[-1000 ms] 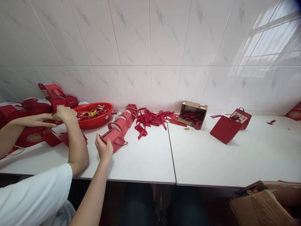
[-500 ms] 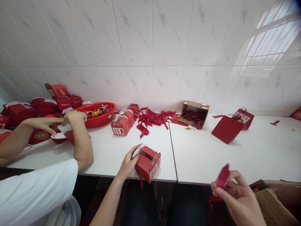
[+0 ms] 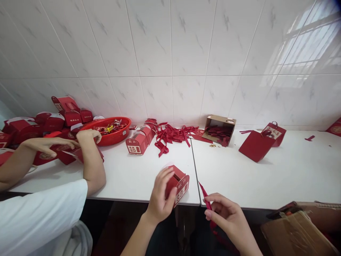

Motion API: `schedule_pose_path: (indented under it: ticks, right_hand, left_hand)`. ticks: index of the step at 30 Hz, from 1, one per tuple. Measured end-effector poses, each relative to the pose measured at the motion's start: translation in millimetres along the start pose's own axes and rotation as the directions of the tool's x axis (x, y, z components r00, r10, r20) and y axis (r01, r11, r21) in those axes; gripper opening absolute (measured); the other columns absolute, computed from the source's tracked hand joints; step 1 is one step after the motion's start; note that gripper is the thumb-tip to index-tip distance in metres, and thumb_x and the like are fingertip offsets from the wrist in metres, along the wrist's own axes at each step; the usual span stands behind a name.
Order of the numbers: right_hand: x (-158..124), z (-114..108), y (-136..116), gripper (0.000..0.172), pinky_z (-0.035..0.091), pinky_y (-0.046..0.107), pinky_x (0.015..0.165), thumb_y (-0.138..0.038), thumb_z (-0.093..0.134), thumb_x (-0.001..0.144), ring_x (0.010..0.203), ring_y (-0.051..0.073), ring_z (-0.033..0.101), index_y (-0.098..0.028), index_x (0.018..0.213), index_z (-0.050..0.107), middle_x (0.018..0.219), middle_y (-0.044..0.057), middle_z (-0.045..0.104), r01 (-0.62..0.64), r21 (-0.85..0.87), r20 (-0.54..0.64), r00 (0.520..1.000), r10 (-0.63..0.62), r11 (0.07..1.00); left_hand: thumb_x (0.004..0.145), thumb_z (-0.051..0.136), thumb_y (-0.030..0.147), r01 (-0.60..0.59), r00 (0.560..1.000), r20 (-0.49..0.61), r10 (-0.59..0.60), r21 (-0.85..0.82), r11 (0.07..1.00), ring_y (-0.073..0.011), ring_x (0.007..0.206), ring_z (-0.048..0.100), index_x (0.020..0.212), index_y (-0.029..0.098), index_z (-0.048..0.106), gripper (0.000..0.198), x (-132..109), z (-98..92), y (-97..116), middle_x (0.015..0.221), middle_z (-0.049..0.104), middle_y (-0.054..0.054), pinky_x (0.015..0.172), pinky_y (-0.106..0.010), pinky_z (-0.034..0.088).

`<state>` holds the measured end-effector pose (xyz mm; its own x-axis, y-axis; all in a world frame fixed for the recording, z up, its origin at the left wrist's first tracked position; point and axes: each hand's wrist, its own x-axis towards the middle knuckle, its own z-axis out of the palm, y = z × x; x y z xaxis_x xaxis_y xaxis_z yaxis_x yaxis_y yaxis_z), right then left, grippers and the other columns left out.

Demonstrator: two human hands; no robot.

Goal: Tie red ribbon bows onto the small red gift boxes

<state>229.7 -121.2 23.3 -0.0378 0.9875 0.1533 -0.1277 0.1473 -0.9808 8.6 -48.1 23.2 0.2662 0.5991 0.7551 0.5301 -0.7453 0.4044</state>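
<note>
My left hand (image 3: pixel 161 195) is closed around a small red gift box (image 3: pixel 183 185) with a printed end panel and an arched top edge, at the front edge of the table. Its thumb lies along the near side, and the fingers cover the left part of the box. To the right, my right hand (image 3: pixel 226 213) pinches a dark red ribbon (image 3: pixel 204 193) between thumb and fingertips. One end of the ribbon points up; the rest hangs below the table edge. A narrow space separates ribbon and box.
Red ribbons (image 3: pixel 174 137) lie heaped near the wall beside a row of finished-looking red boxes (image 3: pixel 137 144). A red basin (image 3: pixel 114 139) holds wrapped sweets. Further right are an open carton (image 3: pixel 231 124) and a red box (image 3: pixel 257 145). A co-worker's arms (image 3: pixel 93 167) work at left; a cardboard box (image 3: pixel 290 227) stands lower right.
My right hand has moved left with the ribbon, close to the gift box. My left hand has shifted its hold over the box, which has moved slightly right.
</note>
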Motion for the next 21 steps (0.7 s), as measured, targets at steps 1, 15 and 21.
schedule_pose_path:
  ticks: [1,15,21]
  right_hand:
    - [1,2,0,0.023,0.052,0.028,0.06,-0.03,0.073,0.072,0.06,0.014,0.06,-0.021,0.093,0.069,0.085,0.005,0.063,-0.007,-0.008,0.002,1.0,0.007,1.0]
    - [15,26,2,0.024,0.048,0.026,0.068,-0.039,0.062,0.082,0.071,0.016,0.059,-0.02,0.096,0.064,0.076,0.003,0.065,-0.041,-0.032,-0.065,0.997,0.038,0.999]
    - [19,40,2,0.021,0.045,0.024,0.063,-0.04,0.06,0.084,0.069,0.014,0.057,-0.02,0.089,0.057,0.076,0.002,0.063,-0.041,0.022,-0.037,0.998,0.042,0.999]
  left_hand:
    - [0.085,0.05,0.021,-0.017,0.993,0.114,0.017,-0.002,1.0,-0.0287,0.134,0.033,0.136,0.019,0.036,0.052,1,0.2,6,0.138,0.044,-0.014,0.106,-0.05,0.035]
    - [0.089,0.048,0.026,0.088,0.956,0.265,-0.127,0.153,0.984,-0.0265,0.126,0.047,0.128,0.019,0.051,0.04,-11,19.6,-6,0.126,0.06,-0.008,0.104,-0.048,0.04]
    - [0.089,0.047,0.026,0.074,0.952,0.284,-0.115,0.153,0.986,-0.027,0.121,0.052,0.122,0.019,0.057,0.035,-8,18.3,-4,0.12,0.064,-0.007,0.099,-0.046,0.046]
